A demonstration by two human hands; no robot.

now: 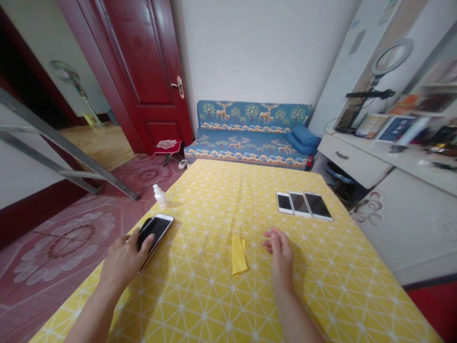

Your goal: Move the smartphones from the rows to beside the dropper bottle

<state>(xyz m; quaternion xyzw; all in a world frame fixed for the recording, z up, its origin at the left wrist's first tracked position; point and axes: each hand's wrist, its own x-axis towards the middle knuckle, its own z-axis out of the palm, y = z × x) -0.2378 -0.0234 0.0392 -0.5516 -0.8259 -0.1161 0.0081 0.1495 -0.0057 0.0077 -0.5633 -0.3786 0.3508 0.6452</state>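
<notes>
At the table's left side my left hand [125,252] is closed on a white-framed smartphone [160,226]. Its thumb lies over the screen and the other fingers are at the far edge. Beneath that phone a darker edge shows, perhaps another phone; my hand hides most of it. My right hand [280,250] is over the right half of the table, fingers loosely bent and slightly apart, holding nothing. Left of it lies a folded yellow cloth [239,256]. Three phones lie side by side farther back: a small one [284,203], a middle one [300,205] and a larger one [318,206].
A white pump bottle [160,196] stands near the left edge of the table with the yellow patterned cloth [200,295]. Behind are a blue sofa [250,138] and a red stool [167,145]. A metal ladder [96,166] leans left; a white cabinet [410,205] stands right.
</notes>
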